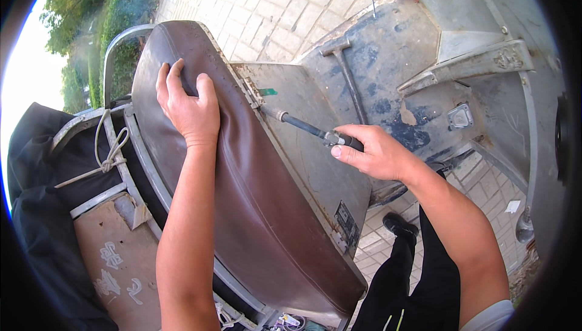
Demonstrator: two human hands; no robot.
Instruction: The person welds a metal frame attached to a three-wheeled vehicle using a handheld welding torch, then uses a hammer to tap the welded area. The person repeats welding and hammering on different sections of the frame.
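My left hand (192, 105) rests on the brown padded seat (260, 210), its fingers spread and pressing on the upper end of the cover. Creases run through the cover below the palm. My right hand (379, 152) is closed around the black handle of a ratchet wrench (312, 128). The wrench's long shank reaches left to the metal side of the seat box (297, 106), just under the seat's edge. Its tip is by a small bracket (250, 93); whether it sits on a bolt I cannot tell.
A T-shaped metal bar (348, 79) like a hammer stands out on the worn footwell floor (394, 46). A pedal (459, 116) sits to its right. At left are a metal frame with a tied cord (111, 161), black cloth (36, 149) and a worn board (115, 258).
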